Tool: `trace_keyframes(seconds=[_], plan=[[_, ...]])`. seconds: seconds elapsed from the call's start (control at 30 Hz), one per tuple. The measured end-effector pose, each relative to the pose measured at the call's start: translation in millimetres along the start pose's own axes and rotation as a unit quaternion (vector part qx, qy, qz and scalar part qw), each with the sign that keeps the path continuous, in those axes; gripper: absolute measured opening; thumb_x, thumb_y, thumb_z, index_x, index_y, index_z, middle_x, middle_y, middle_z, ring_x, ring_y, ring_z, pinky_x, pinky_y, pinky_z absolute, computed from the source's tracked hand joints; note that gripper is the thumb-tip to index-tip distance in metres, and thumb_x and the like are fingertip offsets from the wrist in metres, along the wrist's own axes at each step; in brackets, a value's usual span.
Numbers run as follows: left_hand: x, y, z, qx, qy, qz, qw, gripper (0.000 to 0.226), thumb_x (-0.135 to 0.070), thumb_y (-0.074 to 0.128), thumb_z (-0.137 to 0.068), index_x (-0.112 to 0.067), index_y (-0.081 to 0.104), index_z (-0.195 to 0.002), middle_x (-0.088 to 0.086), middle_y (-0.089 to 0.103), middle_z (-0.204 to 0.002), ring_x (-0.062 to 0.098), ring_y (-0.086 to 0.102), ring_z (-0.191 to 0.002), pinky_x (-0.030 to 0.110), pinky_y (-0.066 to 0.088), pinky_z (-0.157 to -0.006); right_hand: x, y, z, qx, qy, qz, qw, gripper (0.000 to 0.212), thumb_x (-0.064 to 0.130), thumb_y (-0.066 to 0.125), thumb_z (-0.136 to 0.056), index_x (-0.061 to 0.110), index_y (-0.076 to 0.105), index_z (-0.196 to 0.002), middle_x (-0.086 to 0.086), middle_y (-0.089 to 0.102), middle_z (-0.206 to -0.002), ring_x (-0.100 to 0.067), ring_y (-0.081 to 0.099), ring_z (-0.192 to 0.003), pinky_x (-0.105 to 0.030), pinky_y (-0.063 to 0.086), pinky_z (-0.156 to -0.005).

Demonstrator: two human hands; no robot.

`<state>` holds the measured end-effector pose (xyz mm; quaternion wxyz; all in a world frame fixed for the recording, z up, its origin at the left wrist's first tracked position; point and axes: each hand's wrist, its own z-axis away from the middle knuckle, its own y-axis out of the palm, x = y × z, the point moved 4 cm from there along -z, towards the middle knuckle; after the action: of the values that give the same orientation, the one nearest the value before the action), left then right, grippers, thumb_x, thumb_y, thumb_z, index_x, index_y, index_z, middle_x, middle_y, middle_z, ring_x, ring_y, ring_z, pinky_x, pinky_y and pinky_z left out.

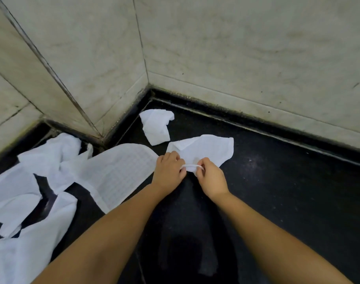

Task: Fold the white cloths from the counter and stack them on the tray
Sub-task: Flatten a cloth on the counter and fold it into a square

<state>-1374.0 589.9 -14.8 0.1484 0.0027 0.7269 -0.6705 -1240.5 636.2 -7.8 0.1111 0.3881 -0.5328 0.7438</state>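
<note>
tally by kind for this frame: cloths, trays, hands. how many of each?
Held white cloth, pinched at its near edge by the left hand and the right hand: 1
Small crumpled cloth near the wall corner: 1
Loose heap of white cloths at left: separate pieces cannot be told apart
White grid-patterned tray: 1
Hands: 2
Total: 5, plus the heap

Two hands point(168, 168) point(210, 179), one tray point(121, 173), several white cloths point(205, 149)
</note>
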Motion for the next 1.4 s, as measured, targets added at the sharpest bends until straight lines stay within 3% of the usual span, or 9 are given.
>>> trace_keyframes(seconds=[0.17, 0.33, 0.53, 0.8, 0.9, 1.0, 1.1, 1.3, 1.4], plan=[[-49, -39, 7, 0.002, 0.014, 0.109, 0.994, 0.014, -0.008, 0.045, -0.087, -0.008, 0.057, -0.094, 0.008, 0.058, -0.093, 0.030, 0.056, -0.082, 0.039, 0.043, -0.075, -16, -58, 32, -0.072, 0.042, -0.101, 0.991, 0.013, 0.010, 0.045, -0.087, 0.015, 0.048, -0.076, 0.003, 0.050, -0.068, -0.013, 0.043, -0.061, -0.030, 0.037, -0.056], [-91, -71, 19, -0.026, 0.016, 0.293, 0.956, 0.017, -0.005, 0.042, -0.092, -0.009, 0.057, -0.088, 0.005, 0.058, -0.085, 0.021, 0.056, -0.081, 0.038, 0.046, -0.075, -33, -129, 66, -0.122, 0.021, -0.180, 0.976, 0.015, 0.011, 0.044, -0.092, 0.013, 0.057, -0.087, 0.007, 0.056, -0.078, -0.004, 0.047, -0.067, -0.008, 0.038, -0.054], [-160, -97, 39, 0.076, 0.016, 0.462, 0.884, 0.020, -0.019, 0.048, -0.097, -0.013, 0.067, -0.099, -0.007, 0.065, -0.090, 0.003, 0.060, -0.085, 0.012, 0.044, -0.071, -74, -179, 98, -0.095, 0.024, -0.123, 0.988, 0.014, 0.005, 0.044, -0.088, 0.010, 0.057, -0.084, 0.005, 0.052, -0.072, -0.008, 0.043, -0.063, -0.017, 0.034, -0.054], [-176, -110, 56, 0.006, -0.106, 0.609, 0.786, 0.022, -0.024, 0.050, -0.088, -0.019, 0.059, -0.069, -0.004, 0.054, -0.069, 0.013, 0.049, -0.072, 0.032, 0.038, -0.071, -109, -200, 119, -0.082, 0.059, -0.093, 0.991, 0.014, 0.010, 0.051, -0.088, 0.017, 0.061, -0.082, 0.004, 0.056, -0.071, -0.012, 0.048, -0.066, -0.023, 0.037, -0.055], [-170, -98, 67, 0.021, -0.160, 0.607, 0.778, 0.016, -0.026, 0.053, -0.082, -0.013, 0.063, -0.081, 0.001, 0.059, -0.078, 0.018, 0.052, -0.077, 0.035, 0.040, -0.071, -108, -220, 118, -0.111, 0.052, -0.137, 0.983, 0.015, 0.013, 0.053, -0.090, 0.015, 0.064, -0.080, 0.004, 0.057, -0.072, -0.013, 0.049, -0.071, -0.023, 0.038, -0.059], [-177, -80, 76, 0.116, -0.124, 0.586, 0.792, 0.021, -0.027, 0.056, -0.091, -0.016, 0.068, -0.104, 0.004, 0.070, -0.103, 0.019, 0.065, -0.095, 0.035, 0.049, -0.085, -95, -240, 117, -0.113, 0.026, -0.184, 0.976, 0.018, 0.017, 0.050, -0.092, 0.013, 0.063, -0.080, 0.001, 0.055, -0.073, -0.013, 0.046, -0.070, -0.025, 0.037, -0.061], [-188, -70, 84, 0.180, -0.124, 0.587, 0.780, 0.029, -0.027, 0.054, -0.094, -0.004, 0.068, -0.105, 0.009, 0.071, -0.100, 0.016, 0.065, -0.089, 0.028, 0.049, -0.080, -81, -251, 118, -0.085, -0.006, -0.191, 0.978, 0.018, 0.023, 0.051, -0.093, 0.015, 0.062, -0.081, -0.003, 0.052, -0.075, -0.014, 0.044, -0.067, -0.027, 0.036, -0.061], [-161, -82, 72, 0.048, -0.216, 0.607, 0.763, 0.020, -0.022, 0.051, -0.095, -0.012, 0.068, -0.100, 0.009, 0.072, -0.103, 0.022, 0.069, -0.093, 0.037, 0.054, -0.082, -80, -269, 119, 0.111, -0.006, -0.120, 0.986, 0.009, 0.020, 0.067, -0.087, 0.011, 0.071, -0.086, 0.004, 0.066, -0.069, -0.007, 0.058, -0.063, -0.021, 0.047, -0.063], [-149, -94, 65, 0.017, -0.221, 0.609, 0.762, 0.022, -0.026, 0.051, -0.095, -0.011, 0.067, -0.099, 0.010, 0.071, -0.104, 0.026, 0.067, -0.098, 0.042, 0.052, -0.087, -85, -278, 112, 0.091, -0.002, -0.093, 0.992, 0.010, 0.011, 0.066, -0.087, 0.010, 0.069, -0.077, 0.001, 0.064, -0.068, -0.014, 0.054, -0.065, -0.025, 0.043, -0.064]])
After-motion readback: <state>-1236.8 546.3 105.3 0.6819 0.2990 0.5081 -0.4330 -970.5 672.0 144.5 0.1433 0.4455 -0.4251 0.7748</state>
